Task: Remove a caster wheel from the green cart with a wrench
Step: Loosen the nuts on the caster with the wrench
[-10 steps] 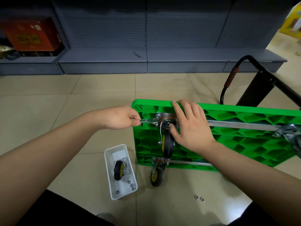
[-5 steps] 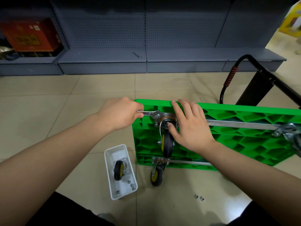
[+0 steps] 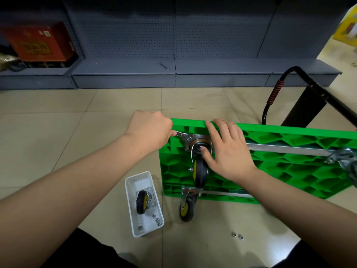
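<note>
A: Where is the cart (image 3: 289,167)?

B: Right of centre in the frame, tipped on its edge on the floor (image 3: 58,132), ribbed green underside facing the camera. Its black handle (image 3: 309,88) sticks up at the upper right.

A: And the caster (image 3: 200,165) being worked on?

B: Near the cart's upper left corner, its plate bolted to the underside and the black-and-yellow wheel hanging down below it.

A: What is the left hand (image 3: 149,130) doing?

B: The forearm comes in from the lower left, and the hand sits at the cart's top left corner, knuckles up. Its fingers are curled tight round the handle of the wrench (image 3: 181,134). The wrench runs right and slightly down to a nut at the plate's upper left corner.

A: The right hand (image 3: 226,149)?

B: The arm enters from the lower right. The hand lies flat, palm down, over the caster plate, fingers spread and fairly straight. The fingertips reach the cart's top edge, and the thumb presses on the swivel hub above the wheel. It grips nothing.

A: Anything else around?

B: A second caster (image 3: 188,206) is mounted at the cart's lower left. A white tray (image 3: 144,232) at lower centre-left holds a loose caster (image 3: 142,203) and some nuts. Two nuts (image 3: 237,235) lie on the floor at lower centre-right. A spare wrench (image 3: 163,66) lies on the grey shelf (image 3: 123,68) at the top.
</note>
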